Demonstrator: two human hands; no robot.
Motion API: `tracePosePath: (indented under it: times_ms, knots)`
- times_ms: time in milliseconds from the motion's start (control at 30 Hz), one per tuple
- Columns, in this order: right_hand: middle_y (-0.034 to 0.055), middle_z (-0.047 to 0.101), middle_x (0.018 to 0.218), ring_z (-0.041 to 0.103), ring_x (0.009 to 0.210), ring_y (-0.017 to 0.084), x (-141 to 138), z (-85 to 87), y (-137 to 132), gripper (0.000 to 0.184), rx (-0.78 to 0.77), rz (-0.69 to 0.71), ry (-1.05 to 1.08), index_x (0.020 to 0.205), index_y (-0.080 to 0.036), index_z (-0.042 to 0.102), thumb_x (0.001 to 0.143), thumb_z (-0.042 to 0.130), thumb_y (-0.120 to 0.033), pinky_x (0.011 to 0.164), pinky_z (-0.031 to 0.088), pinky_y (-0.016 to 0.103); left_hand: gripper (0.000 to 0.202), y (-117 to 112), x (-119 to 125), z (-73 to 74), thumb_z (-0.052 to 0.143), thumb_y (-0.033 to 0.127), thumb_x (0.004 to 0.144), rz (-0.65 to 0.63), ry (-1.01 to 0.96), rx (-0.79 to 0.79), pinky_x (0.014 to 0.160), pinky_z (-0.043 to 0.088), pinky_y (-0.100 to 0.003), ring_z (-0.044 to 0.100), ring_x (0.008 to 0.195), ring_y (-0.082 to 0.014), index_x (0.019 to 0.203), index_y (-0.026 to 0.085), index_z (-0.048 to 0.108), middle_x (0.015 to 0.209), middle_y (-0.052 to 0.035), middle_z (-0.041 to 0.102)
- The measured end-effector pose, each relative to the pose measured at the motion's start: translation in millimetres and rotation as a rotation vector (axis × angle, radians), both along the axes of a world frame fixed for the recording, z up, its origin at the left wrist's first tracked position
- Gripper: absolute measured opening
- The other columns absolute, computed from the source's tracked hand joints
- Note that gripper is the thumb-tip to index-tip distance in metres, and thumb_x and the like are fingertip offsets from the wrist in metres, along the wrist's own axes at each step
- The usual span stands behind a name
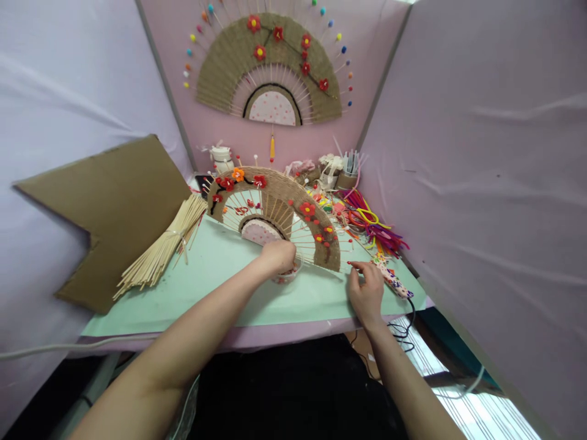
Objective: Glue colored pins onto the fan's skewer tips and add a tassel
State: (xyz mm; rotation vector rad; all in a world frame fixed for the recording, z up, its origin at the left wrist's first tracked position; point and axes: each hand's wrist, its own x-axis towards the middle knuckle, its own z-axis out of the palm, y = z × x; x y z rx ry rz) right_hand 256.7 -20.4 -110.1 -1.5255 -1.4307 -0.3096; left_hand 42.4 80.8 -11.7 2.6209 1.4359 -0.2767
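Observation:
A half-round fan [279, 198] of twine woven on wooden sticks, with red and orange flowers, stands tilted on the pale green table [206, 287]. My left hand [278, 255] is closed at the fan's hub, over a small clear cup [288, 276]. My right hand [365, 287] pinches a small red bead at the tip of the fan's lowest right stick. Just right of that hand lies a flower-patterned glue gun [392, 278] with a black cord.
A bundle of bamboo sticks [160, 247] and a brown cardboard sheet [114, 214] lie at the left. Coloured pipe cleaners [373, 225], pots and spools crowd the back right. A finished fan [270, 67] hangs on the pink back wall. Pale partitions close both sides.

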Motion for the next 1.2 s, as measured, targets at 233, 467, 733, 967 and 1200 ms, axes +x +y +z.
tracePosePath:
  times_ms: [233,467,733,967,1200]
  knots:
    - [0.008,0.065,0.088,0.057,0.088,0.023,1,-0.5,1,0.015,-0.001,0.007,-0.005,0.09,-0.018,0.061,0.088,0.047,-0.022,0.083,0.043,0.038,0.035,-2,4,-0.8,0.056,0.025,0.073,0.029,-0.028,0.008,0.073,0.052,-0.032,0.067,0.096,-0.0309,0.101,0.01,0.071,0.099,-0.0223,0.071]
    - [0.0081,0.065,0.087,0.058,0.087,0.023,1,-0.6,1,0.014,-0.006,0.02,-0.022,0.091,-0.018,0.061,0.088,0.047,-0.021,0.082,0.044,0.039,0.027,-7,-5,9.5,0.056,0.028,0.072,-0.025,-0.107,-0.04,0.065,0.048,-0.029,0.067,0.082,-0.0272,0.086,0.012,0.072,0.089,-0.0181,0.072]
    - [0.0075,0.064,0.087,0.057,0.087,0.023,0,-0.3,2,0.014,-0.021,0.04,-0.008,0.091,-0.019,0.06,0.087,0.047,-0.02,0.082,0.044,0.039,0.02,1,-24,22.8,0.059,0.017,0.069,-0.088,-0.282,-0.136,0.06,0.041,-0.021,0.062,0.071,-0.0149,0.085,0.017,0.07,0.082,-0.004,0.072]
    - [0.0072,0.063,0.088,0.056,0.089,0.023,2,-1.7,3,0.014,-0.032,0.038,0.011,0.091,-0.019,0.061,0.087,0.047,-0.021,0.084,0.043,0.039,0.015,6,-48,24.8,0.062,0.021,0.07,-0.083,-0.729,-0.421,0.065,0.045,-0.022,0.061,0.072,-0.013,0.083,0.014,0.065,0.077,-0.0016,0.068]
    - [0.0068,0.064,0.087,0.058,0.087,0.022,0,6.4,-2,0.014,-0.003,0.073,0.038,0.091,-0.019,0.061,0.088,0.047,-0.021,0.082,0.045,0.039,0.024,-19,-56,22.4,0.072,0.032,0.069,0.036,-1.201,-0.632,0.068,0.047,-0.025,0.059,0.071,-0.012,0.082,0.014,0.061,0.077,-0.0018,0.065]
